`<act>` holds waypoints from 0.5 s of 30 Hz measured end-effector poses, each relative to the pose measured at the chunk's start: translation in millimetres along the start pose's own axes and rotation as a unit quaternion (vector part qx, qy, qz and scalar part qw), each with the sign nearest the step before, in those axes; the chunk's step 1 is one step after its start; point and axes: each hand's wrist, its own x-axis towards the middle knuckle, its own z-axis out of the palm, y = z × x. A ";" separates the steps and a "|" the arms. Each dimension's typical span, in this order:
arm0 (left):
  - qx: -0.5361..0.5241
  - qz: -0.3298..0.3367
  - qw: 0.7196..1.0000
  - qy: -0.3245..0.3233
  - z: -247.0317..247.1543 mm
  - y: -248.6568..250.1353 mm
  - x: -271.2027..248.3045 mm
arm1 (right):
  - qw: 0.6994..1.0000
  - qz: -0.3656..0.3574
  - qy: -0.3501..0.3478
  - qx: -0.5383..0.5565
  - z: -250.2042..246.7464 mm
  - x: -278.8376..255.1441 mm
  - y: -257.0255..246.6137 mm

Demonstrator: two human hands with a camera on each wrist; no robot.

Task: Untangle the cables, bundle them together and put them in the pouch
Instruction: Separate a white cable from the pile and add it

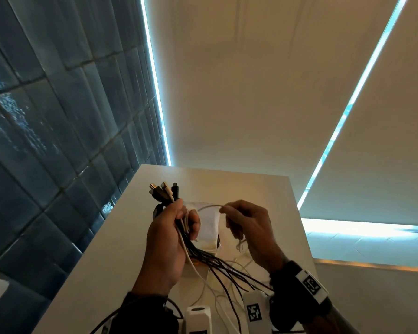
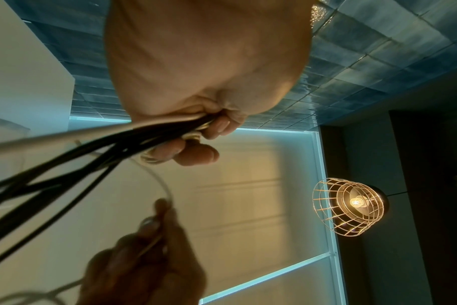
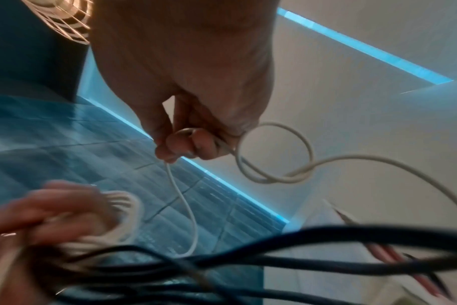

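Left hand point(image 1: 165, 233) first: its grip is wrapped tight round a bundle of cables point(image 1: 179, 227), mostly black with a thicker white one among them, fingers curled over the front and thumb up the side. The connector ends point(image 1: 163, 190) fan out just above the fist, a few black plugs and a pale one, pointing away from the person. Below the fist the black strands spill down and splay out over the table point(image 1: 101, 273), running toward the right wrist. Over to the right hand point(image 1: 247, 227): its grip pinches a thin white cable point(image 1: 209, 207) between thumb and fingertips, and that cable arcs across the gap to the left hand's fingers, where several pale turns are wound. In the right wrist view the same thin cable drops from the pinch in a long curve, and a second stretch forms a small closed loop point(image 3: 274, 152) just beside the knuckles before trailing off. Both hands are held above the table, close together but not touching. Between and behind them lies the white pouch point(image 1: 210, 225), flat on the table, partly hidden by the fingers. More pale cable lies loose on the table under the right wrist.
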 end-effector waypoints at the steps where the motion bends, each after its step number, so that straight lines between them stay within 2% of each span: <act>1: 0.001 0.002 1.000 -0.001 1.1 0.5 -1.0 | 0.999 -0.023 -0.026 0.007 4.6 -2.5 -9.4; 6: 0.005 0.007 1.000 -0.010 3.4 2.3 -4.6 | 0.989 -0.068 -0.130 0.023 15.0 -15.4 -26.1; 12: -0.090 -0.002 0.995 -0.051 0.2 4.7 -5.3 | 0.973 -0.021 -0.231 0.005 6.8 -17.6 -21.4; 15: -0.137 0.021 0.988 -0.069 -0.6 11.4 -5.2 | 0.977 -0.008 -0.212 -0.013 -0.9 -14.9 -3.1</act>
